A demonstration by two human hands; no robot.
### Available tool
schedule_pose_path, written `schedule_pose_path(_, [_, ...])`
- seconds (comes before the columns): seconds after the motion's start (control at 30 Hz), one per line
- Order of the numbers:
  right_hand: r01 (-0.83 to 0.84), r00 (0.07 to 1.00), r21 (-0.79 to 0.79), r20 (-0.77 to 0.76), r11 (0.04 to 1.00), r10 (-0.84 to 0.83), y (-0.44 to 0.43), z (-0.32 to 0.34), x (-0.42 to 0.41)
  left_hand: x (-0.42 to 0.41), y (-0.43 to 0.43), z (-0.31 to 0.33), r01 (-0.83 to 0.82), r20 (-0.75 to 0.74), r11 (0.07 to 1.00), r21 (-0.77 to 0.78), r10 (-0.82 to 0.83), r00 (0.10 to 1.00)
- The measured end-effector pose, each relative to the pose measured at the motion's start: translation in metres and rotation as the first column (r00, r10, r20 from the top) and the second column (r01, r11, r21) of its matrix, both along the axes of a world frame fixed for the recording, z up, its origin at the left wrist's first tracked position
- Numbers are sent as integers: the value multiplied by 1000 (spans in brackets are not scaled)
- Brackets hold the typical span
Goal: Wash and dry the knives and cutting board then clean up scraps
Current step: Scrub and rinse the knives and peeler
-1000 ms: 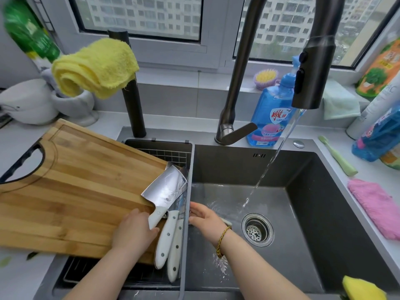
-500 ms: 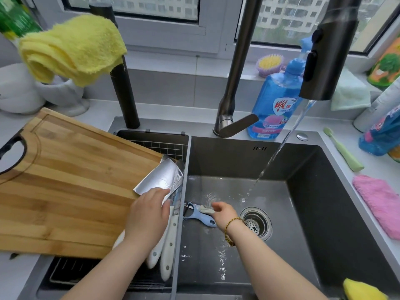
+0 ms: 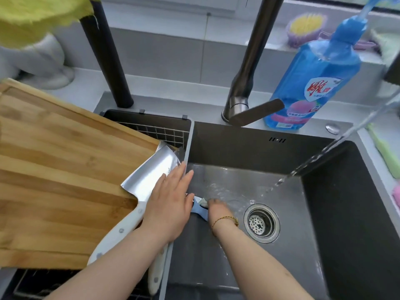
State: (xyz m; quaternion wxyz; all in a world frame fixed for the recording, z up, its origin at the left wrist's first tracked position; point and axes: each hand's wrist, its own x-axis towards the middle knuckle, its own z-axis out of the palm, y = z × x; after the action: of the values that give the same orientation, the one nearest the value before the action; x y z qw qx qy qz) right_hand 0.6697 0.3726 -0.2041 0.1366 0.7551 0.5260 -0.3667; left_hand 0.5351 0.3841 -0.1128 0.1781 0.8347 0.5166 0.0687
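Note:
A wooden cutting board (image 3: 60,180) lies tilted over the drainer basket (image 3: 151,128) left of the sink. A cleaver with a white handle (image 3: 149,172) rests on the board's right edge, and a second white knife handle (image 3: 157,271) pokes out below my wrist. My left hand (image 3: 171,204) lies flat with straight fingers on the cleaver blade, fingertips at the basket's rim. My right hand (image 3: 217,210) is down on the sink floor, fingers curled on a blue peeler (image 3: 199,210) beside the drain (image 3: 260,223).
Water streams from the tap (image 3: 303,167) into the dark sink (image 3: 346,213). A blue detergent bottle (image 3: 313,79) stands behind the basin, and the faucet base (image 3: 242,105) with its lever too. A yellow cloth (image 3: 39,16) hangs on a black post (image 3: 104,57).
My left hand has slid up from the knife handles onto the cleaver blade and flattened. My right hand stays at the peeler on the sink floor. The view has dropped closer.

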Motion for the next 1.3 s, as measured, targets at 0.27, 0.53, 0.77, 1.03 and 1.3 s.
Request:
schedule_pose_path(0.27, [-84, 983, 22, 165, 996, 79, 4, -26, 4, -2, 4, -13, 5, 18, 993, 115, -7, 1000])
schedule_pose_path(0.53, [93, 990, 41, 105, 995, -97, -5, -6, 10, 0, 0, -7, -55, 81, 998, 8, 54, 995])
schedule_pose_path(0.77, [423, 894, 87, -205, 902, -399, -34, 37, 11, 4, -3, 11, -45, -109, 999, 9, 46, 993])
schedule_pose_path(1.03, [762, 538, 173, -706, 625, -461, -87, 115, 7, 2, -29, 19, 167, 201, 974, 154, -196, 960])
schedule_pose_path(1.3, [856, 452, 218, -756, 468, -474, -124, 147, 2, 27, -76, 31, 243, 551, 852, -465, 64, 832])
